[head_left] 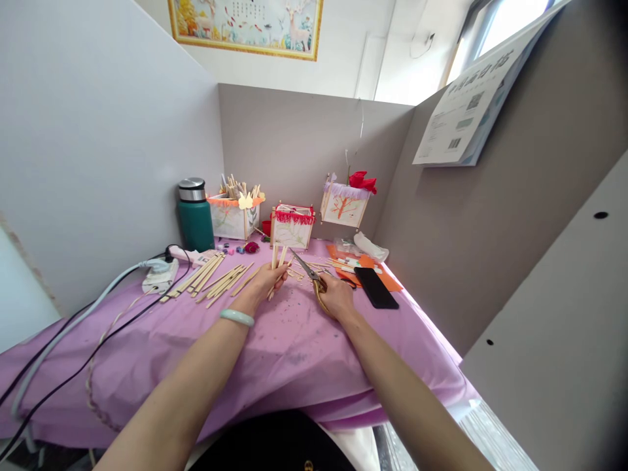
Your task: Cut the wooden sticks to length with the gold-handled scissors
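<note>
My left hand (266, 281), below a pale green bangle (237, 317), is closed around a few thin wooden sticks (275, 256) that stand nearly upright. In my right hand (336, 294) is a pair of scissors (318, 285) with gold handles; the blades point up and left toward the sticks. Whether the blades touch them I cannot tell. Loose wooden sticks (226, 285) lie in bunches left of my left hand. Short stick pieces (296, 273) are scattered between and beyond my hands.
A purple cloth (294, 353) covers the table. Decorated paper boxes (293, 232) and a green bottle (196, 219) stand at the back. To the right lie a black phone (376, 288) and orange paper (392, 280). A power strip (161, 276) with cables is at left; grey partitions (314, 144) enclose the table.
</note>
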Tool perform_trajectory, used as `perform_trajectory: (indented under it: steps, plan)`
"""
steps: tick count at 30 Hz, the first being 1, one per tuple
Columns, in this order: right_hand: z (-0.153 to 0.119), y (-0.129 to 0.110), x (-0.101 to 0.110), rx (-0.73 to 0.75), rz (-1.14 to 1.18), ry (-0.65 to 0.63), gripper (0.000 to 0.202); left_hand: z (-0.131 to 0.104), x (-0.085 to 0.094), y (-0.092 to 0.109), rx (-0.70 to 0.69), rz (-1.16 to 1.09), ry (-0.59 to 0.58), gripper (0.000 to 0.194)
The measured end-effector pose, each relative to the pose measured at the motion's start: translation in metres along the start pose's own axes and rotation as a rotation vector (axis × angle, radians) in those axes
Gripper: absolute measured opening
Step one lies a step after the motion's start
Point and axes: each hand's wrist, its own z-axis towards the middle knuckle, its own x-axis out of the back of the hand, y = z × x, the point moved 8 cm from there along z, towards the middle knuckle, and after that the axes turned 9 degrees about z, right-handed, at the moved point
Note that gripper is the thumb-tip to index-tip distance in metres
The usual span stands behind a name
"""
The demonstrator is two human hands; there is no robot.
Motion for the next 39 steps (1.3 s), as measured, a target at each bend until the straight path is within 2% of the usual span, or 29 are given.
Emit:
perform_trajectory:
  steps: [6, 12, 27, 39]
  plan:
    - [0.001, 0.006, 0.002, -0.058, -0.009, 0.012, 0.031, 0.004, 0.003, -0.005, 0.026, -0.051, 0.017, 0.022]
    - [0.000, 0.003, -0.001, -0.015, -0.042, -0.022, 0.030, 0.003, 0.004, -0.003, -0.001, -0.068, 0.017, 0.019]
    - [-0.004, -0.007, -0.003, 0.060, -0.119, -0.041, 0.038, 0.005, 0.008, -0.002, -0.020, -0.119, 0.070, 0.026]
    - [-0.003, -0.010, -0.005, 0.069, -0.140, -0.062, 0.031, 0.007, 0.013, -0.006, -0.026, -0.102, 0.135, 0.027]
